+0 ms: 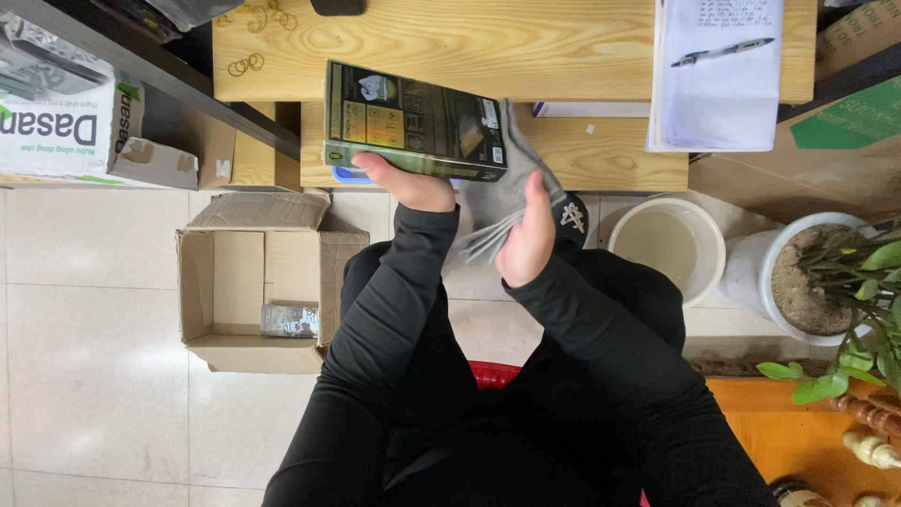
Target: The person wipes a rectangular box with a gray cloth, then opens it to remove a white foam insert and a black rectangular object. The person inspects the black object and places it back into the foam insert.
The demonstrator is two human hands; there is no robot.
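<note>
My left hand (405, 183) grips the lower edge of a flat black and green product box (413, 120), held tilted in front of the wooden desk (488, 42). My right hand (527, 235) holds a grey cloth (502, 192) bunched between fingers and palm, pressed against the right end of the box. Both arms are in black sleeves, and I sit over my black-clad lap.
An open cardboard box (211, 291) holding a small packet (289, 320) stands on the tiled floor at left. A white bucket (706, 246) and a potted plant (835, 282) stand at right. Papers with a pen (721, 75) lie on the desk; a printed carton (66, 131) sits far left.
</note>
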